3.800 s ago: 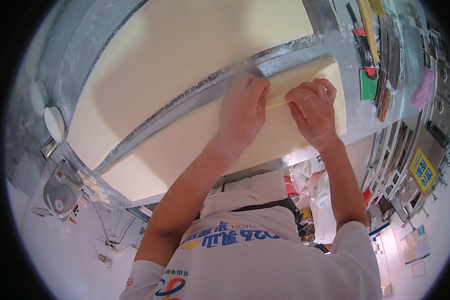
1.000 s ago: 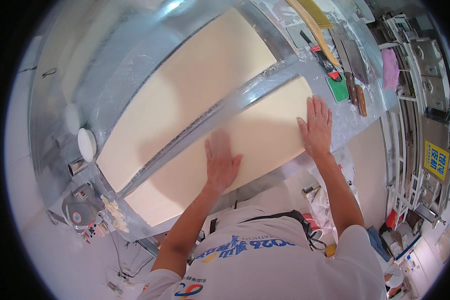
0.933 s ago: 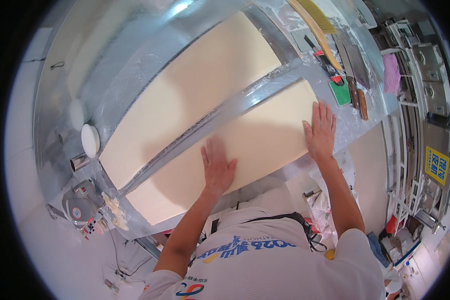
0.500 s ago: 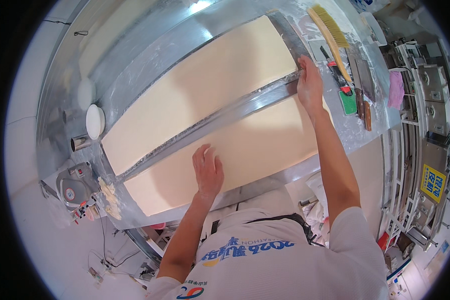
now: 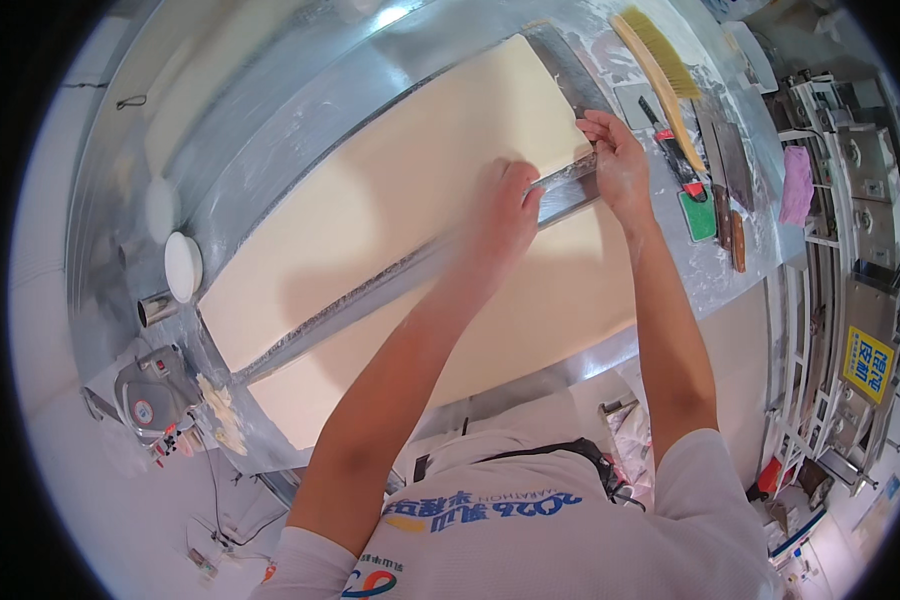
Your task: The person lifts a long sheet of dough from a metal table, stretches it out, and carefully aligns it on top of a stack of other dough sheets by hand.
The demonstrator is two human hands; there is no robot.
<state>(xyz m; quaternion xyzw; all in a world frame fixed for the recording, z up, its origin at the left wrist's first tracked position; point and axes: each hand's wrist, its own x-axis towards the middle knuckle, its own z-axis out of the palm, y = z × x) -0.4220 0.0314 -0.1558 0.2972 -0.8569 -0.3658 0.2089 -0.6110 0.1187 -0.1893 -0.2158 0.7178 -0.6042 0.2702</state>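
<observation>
Two long, pale dough sheets lie side by side on a floured metal table: a far dough sheet (image 5: 400, 150) and a near dough sheet (image 5: 430, 340). A narrow metal strip shows between them. My right hand (image 5: 620, 170) is at the right end of the far sheet, its fingers closed at the sheet's near right corner. My left hand (image 5: 505, 220), a little blurred, hovers over the near long edge of that sheet, left of my right hand. Its fingers are bent, with a gap between thumb and forefinger and nothing visible in them. My left forearm crosses above the near sheet.
At the right lie a long-bristled brush (image 5: 655, 65), a red-and-black handled tool (image 5: 678, 160), a green scouring pad (image 5: 698, 214) and wooden-handled knives (image 5: 724, 210). To the left are a white bowl (image 5: 182, 267), a metal cup (image 5: 156, 309), a grey machine (image 5: 155, 390) and dough scraps (image 5: 222, 415).
My left hand has moved far and to the right, from the near sheet to the far sheet's edge. My right hand's fingers have shifted slightly left and bent in at the far sheet's corner.
</observation>
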